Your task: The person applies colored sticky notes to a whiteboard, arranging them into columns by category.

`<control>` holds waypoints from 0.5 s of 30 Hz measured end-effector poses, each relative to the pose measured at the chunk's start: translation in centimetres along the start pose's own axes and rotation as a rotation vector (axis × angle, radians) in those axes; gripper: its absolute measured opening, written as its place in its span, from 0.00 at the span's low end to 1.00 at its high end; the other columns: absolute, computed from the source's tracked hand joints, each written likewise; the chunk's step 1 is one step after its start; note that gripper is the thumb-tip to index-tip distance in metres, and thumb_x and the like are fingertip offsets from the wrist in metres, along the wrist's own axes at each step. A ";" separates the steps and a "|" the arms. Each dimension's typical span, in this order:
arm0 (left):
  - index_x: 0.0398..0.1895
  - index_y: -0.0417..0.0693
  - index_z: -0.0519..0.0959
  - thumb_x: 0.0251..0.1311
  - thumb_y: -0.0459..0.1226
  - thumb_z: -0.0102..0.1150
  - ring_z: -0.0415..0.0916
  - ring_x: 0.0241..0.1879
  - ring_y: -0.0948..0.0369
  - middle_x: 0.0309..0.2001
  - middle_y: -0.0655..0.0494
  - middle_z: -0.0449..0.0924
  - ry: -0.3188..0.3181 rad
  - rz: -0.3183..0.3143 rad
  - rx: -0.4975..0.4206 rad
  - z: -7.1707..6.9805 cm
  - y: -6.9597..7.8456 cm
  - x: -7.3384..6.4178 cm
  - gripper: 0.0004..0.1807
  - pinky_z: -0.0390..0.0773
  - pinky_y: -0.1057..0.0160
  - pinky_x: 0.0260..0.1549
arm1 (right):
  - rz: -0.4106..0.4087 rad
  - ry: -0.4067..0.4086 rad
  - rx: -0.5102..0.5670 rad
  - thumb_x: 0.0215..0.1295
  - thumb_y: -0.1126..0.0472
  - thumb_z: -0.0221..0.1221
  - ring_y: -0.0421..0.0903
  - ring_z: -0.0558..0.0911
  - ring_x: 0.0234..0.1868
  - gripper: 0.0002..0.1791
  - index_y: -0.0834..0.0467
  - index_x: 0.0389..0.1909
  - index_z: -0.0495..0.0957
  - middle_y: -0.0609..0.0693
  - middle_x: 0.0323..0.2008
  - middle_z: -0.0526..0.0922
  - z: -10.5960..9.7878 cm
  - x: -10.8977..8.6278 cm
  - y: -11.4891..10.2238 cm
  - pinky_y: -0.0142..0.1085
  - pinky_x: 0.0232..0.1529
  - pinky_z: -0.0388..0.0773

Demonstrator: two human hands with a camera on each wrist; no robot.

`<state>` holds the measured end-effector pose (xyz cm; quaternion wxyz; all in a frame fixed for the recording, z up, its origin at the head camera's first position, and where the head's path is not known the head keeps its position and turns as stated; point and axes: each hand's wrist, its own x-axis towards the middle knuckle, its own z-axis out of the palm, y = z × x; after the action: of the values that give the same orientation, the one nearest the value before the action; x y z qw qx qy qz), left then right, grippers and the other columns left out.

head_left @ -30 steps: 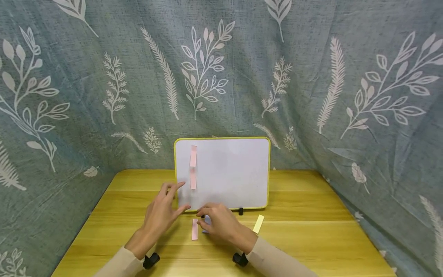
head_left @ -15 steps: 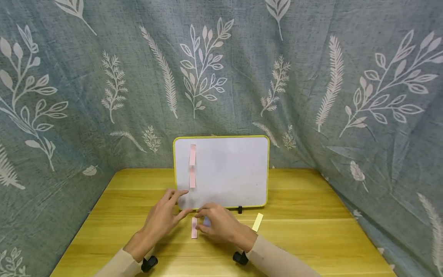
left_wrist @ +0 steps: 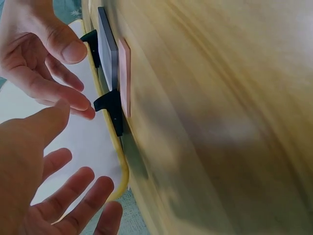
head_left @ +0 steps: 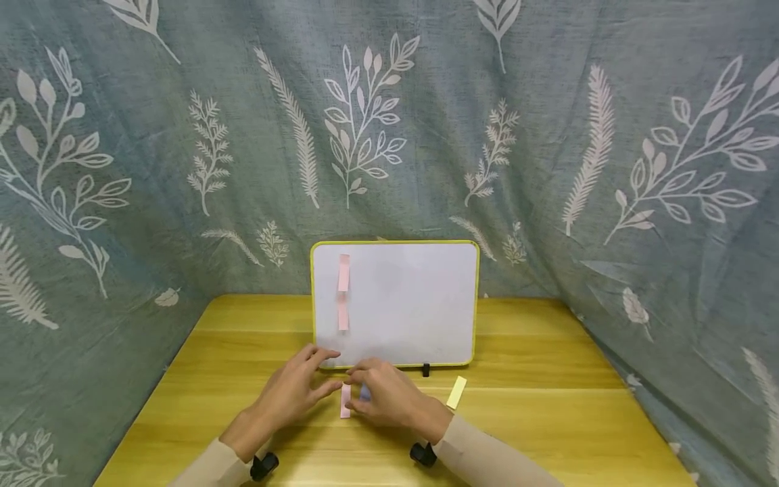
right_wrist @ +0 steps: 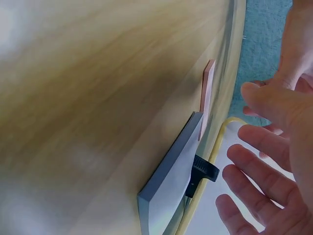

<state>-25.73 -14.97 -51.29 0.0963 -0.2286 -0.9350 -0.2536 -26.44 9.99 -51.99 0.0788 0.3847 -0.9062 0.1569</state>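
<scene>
My left hand is just left of a narrow pink sticky-note pad, with fingers spread and thumb extended. My right hand hovers over a blue sticky-note pad and partly hides it in the head view. In the right wrist view its fingers are loosely bent with nothing between them. Both pads lie side by side on the table; the left wrist view shows the thicker blue pad beside the pink one. The two hands' fingertips come close together above them.
Behind the hands a yellow-framed whiteboard stands on black feet. Two pink sticky notes hang one above the other on its left side. A yellow sticky-note pad lies right of the right forearm. Patterned cloth surrounds the wooden table.
My left hand has come down from beside the board's lower left and moved right, closer to the pink pad and the right hand. My right hand has hardly moved.
</scene>
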 end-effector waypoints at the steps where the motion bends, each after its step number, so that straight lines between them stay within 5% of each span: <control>1: 0.75 0.56 0.86 0.75 0.49 0.81 0.87 0.46 0.55 0.62 0.51 0.87 -0.012 0.008 -0.002 0.1 0.0 0.1 0.29 0.84 0.64 0.39 | 0.004 0.000 0.003 0.76 0.54 0.79 0.51 0.92 0.68 0.17 0.55 0.60 0.95 0.51 0.64 0.95 0.0 -0.1 0.1 0.44 0.71 0.90; 15: 0.68 0.53 0.90 0.69 0.55 0.84 0.83 0.51 0.62 0.58 0.58 0.87 -0.158 0.088 0.065 0.9 -1.2 -1.0 0.30 0.88 0.51 0.52 | -0.013 -0.056 0.018 0.76 0.46 0.79 0.51 0.90 0.69 0.23 0.54 0.63 0.94 0.50 0.66 0.93 0.5 -0.4 0.2 0.44 0.72 0.89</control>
<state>-25.48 -15.76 -52.87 0.0406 -0.2855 -0.9364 -0.1998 -26.30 10.22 -52.65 0.0511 0.3955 -0.9040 0.1539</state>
